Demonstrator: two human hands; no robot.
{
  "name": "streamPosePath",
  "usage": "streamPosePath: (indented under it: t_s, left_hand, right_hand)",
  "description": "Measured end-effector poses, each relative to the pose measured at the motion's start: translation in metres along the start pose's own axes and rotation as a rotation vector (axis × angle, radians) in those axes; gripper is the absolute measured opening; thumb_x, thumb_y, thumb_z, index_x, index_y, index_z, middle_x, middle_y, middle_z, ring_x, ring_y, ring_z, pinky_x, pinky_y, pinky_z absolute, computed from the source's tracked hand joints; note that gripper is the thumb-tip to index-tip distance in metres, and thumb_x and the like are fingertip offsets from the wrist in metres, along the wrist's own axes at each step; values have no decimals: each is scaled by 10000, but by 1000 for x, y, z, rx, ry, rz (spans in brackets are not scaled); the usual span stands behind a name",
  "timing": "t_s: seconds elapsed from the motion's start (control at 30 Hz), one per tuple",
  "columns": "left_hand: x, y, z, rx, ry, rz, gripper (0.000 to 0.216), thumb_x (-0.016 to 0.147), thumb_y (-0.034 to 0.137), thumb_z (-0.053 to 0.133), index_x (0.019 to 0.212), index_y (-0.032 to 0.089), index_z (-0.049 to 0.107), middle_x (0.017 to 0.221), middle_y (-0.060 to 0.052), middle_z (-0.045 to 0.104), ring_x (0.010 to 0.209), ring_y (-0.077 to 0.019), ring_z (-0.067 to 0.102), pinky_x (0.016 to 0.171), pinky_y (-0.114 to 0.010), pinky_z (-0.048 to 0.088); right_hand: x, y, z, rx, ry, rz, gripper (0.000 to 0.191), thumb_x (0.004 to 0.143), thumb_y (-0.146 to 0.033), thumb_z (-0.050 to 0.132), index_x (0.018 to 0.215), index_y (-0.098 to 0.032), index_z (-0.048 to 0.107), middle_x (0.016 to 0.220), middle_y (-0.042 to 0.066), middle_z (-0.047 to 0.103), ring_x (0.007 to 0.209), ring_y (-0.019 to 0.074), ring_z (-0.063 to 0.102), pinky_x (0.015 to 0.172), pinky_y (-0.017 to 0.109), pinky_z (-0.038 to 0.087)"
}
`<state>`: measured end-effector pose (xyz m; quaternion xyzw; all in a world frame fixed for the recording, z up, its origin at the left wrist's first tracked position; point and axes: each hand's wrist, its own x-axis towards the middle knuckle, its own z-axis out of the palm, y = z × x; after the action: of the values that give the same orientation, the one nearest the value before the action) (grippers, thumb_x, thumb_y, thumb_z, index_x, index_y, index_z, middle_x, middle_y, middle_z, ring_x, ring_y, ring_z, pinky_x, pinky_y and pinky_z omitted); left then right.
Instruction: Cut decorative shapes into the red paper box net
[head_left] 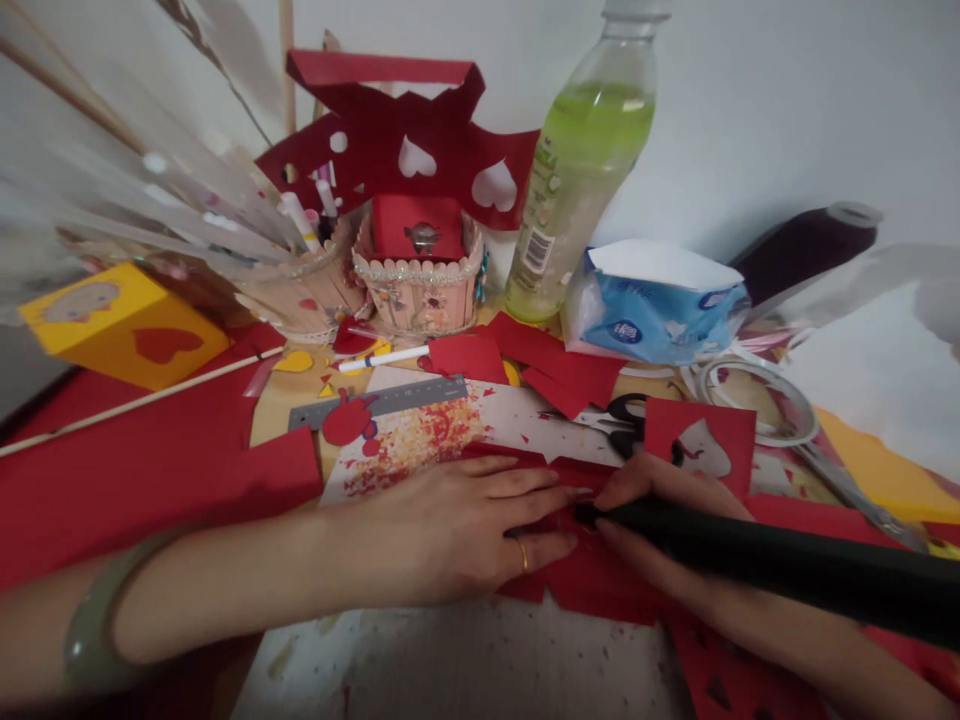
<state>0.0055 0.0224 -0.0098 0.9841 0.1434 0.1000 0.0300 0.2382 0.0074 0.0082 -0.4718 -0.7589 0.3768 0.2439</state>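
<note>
A piece of red card (607, 585) with notched, creased edges lies in front of me on a pale work sheet (480, 660). My left hand (457, 525) rests flat across its left part, fingers stretched out, a ring on one finger. Thumb and fingers of my right hand (660, 485) are closed around a thick black pen-like tool (757, 550). The tool's tip touches or hovers just over the card, close to my left fingertips; I cannot tell which. Beyond my right hand lie black-handled scissors (626, 410) and a red square with a cut-out (664, 430).
A grey ruler (405, 397) and scattered red and yellow scraps lie beyond my left hand. At the back stand decorated wooden baskets (420, 300), a bottle of green drink (581, 170) and a tissue pack (652, 315). Rolls of tape (802, 425) are at right, a yellow box (124, 325) at left.
</note>
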Motion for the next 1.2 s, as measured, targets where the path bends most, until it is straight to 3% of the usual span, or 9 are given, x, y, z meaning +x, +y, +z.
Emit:
streamPosePath:
  t_s: [0.3, 0.6, 0.77, 1.1, 1.2]
  left_hand:
    - [1, -1, 0, -8, 9, -5, 283, 911, 223, 577, 1192, 205, 602, 1305, -75, 579, 1182, -234, 566, 905, -363, 510]
    - [-3, -2, 2, -27, -19, 5, 321, 942, 219, 515, 1261, 208, 549, 1373, -44, 520, 1256, -214, 491, 932, -358, 488]
    - [-4, -2, 4, -1, 0, 11, 316, 962, 221, 466, 1268, 213, 542, 1383, -17, 512, 1259, -194, 484, 946, -335, 468]
    - [-3, -1, 1, 14, -9, -1, 305, 957, 214, 470, 1250, 221, 555, 1361, -11, 536, 1252, -187, 493, 951, -320, 456]
    - [-4, -2, 2, 12, -7, 8, 316, 951, 223, 486, 1260, 210, 550, 1365, -21, 532, 1258, -195, 491, 944, -330, 470]
  right_hand:
    - [-4, 12, 4, 17, -40, -42, 32, 839, -271, 573, 837, -279, 542, 682, -36, 615, 550, 128, 569, 472, 218, 449]
    - [2, 11, -3, -12, -171, -226, 162, 798, -108, 523, 845, -263, 515, 671, -59, 600, 519, 86, 558, 479, 170, 450]
    - [3, 13, -4, -43, -229, -210, 171, 786, -92, 511, 833, -256, 495, 705, -41, 608, 562, 106, 581, 501, 193, 466]
    - [2, 12, -3, -5, -223, -191, 166, 784, -111, 536, 814, -271, 507, 677, -47, 604, 524, 104, 560, 471, 204, 459]
    - [-1, 16, -4, 40, -105, -164, 143, 811, -169, 575, 858, -300, 544, 721, -50, 621, 565, 106, 587, 495, 196, 479]
